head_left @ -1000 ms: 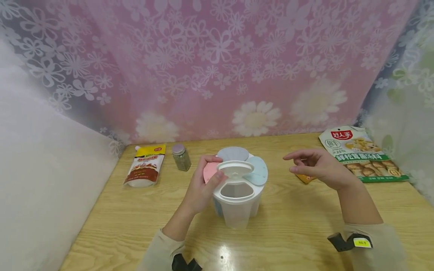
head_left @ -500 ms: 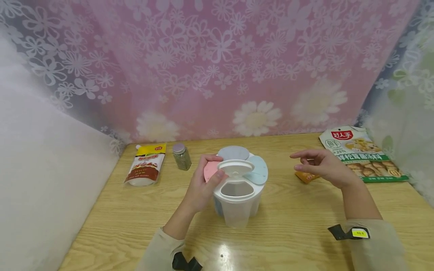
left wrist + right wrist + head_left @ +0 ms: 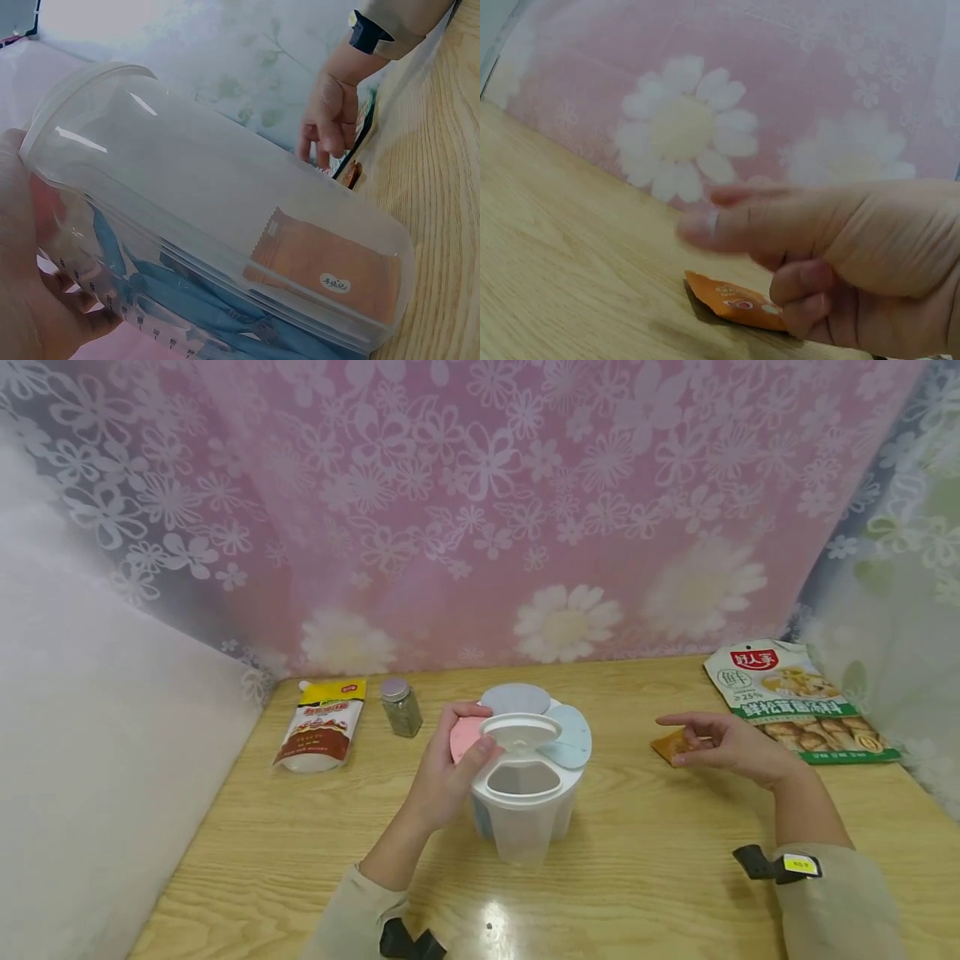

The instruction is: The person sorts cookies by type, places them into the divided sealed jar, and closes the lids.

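A clear plastic storage canister (image 3: 525, 831) with a white top and several petal-shaped lids stands mid-table. Its front white lid (image 3: 522, 732) is flipped up over an uncovered compartment. My left hand (image 3: 444, 781) grips the canister by the pink-lid side, thumb on top. Through the wall in the left wrist view, an orange packet (image 3: 322, 262) lies at the bottom of one compartment and blue packets (image 3: 217, 304) fill another. My right hand (image 3: 738, 748) hovers just above another orange packet (image 3: 739, 304) on the table, index finger extended, other fingers bent, holding nothing.
A white, yellow and brown spouted pouch (image 3: 318, 727) lies at the back left, beside a small lidded spice jar (image 3: 402, 714). At the back right is a large green and white mushroom seasoning bag (image 3: 798, 702). Floral cloth (image 3: 562, 527) hangs behind the table.
My right hand has moved right and lowered toward the orange packet on the table, whose left part now shows. My left hand and the canister have stayed put.
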Available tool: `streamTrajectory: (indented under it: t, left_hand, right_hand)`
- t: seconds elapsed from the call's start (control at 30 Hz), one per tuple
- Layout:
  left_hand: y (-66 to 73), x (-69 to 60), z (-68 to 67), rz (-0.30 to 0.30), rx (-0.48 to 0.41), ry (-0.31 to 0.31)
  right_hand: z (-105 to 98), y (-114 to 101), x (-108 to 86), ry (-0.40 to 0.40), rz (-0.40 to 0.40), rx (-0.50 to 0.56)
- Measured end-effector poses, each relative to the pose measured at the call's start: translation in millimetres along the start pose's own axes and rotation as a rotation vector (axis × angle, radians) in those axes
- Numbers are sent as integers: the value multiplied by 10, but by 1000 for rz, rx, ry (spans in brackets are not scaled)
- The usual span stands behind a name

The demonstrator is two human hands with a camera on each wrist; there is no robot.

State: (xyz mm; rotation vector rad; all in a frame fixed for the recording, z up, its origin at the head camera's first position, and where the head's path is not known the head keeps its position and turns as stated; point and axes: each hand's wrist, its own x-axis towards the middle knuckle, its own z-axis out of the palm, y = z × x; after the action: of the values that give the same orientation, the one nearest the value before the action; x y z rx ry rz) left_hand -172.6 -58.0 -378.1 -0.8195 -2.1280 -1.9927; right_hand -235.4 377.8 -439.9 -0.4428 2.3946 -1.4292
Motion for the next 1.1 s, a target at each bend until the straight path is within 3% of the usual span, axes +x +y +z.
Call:
streamTrajectory:
  t: [0.23,0.47,0.63,0.9,1.1]
  left_hand:
    - [2,-8,3,2,7,2]
    - [-6,-12,4,-4,5,4]
    - [-1,-10,4,-8,11,-2]
    - [-5,3,-2,20,3,1]
    - [0,6,-10,11,-12,1]
  right_hand:
    - [-14,54,-18,-10,22,-172]
    - [-30,104,-23,-34,72,-160]
    - [-48,100,-62,-3,80,-220]
    - [-48,89,1,58,155,-409]
    - [-32,28,48,106,166,-367]
